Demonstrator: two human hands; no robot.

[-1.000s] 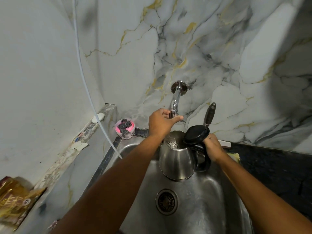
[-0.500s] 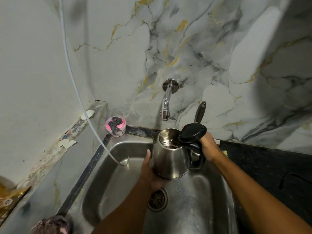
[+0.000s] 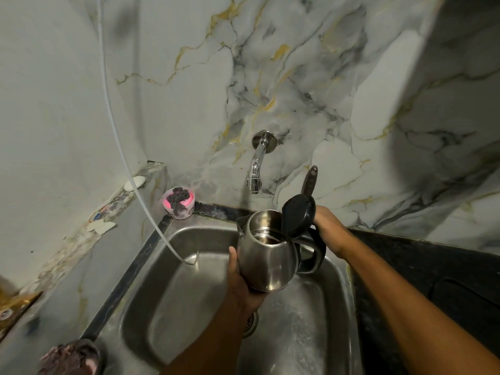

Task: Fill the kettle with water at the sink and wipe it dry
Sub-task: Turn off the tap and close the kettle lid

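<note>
Kettle (image 3: pixel 266 259) is held over the sink (image 3: pixel 189 280) at frame centre, below the tap (image 3: pixel 257 165); a tub (image 3: pixel 178 203) is set at the sink's upper-left corner.

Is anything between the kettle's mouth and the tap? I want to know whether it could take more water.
Nothing visible. The lid is flipped open toward the handle, so the kettle mouth is uncovered. The tap hangs above and behind it, over the sink, with open air between.

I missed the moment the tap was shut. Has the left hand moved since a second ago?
Yes. The left hand has dropped from the tap to cup the kettle.
</note>
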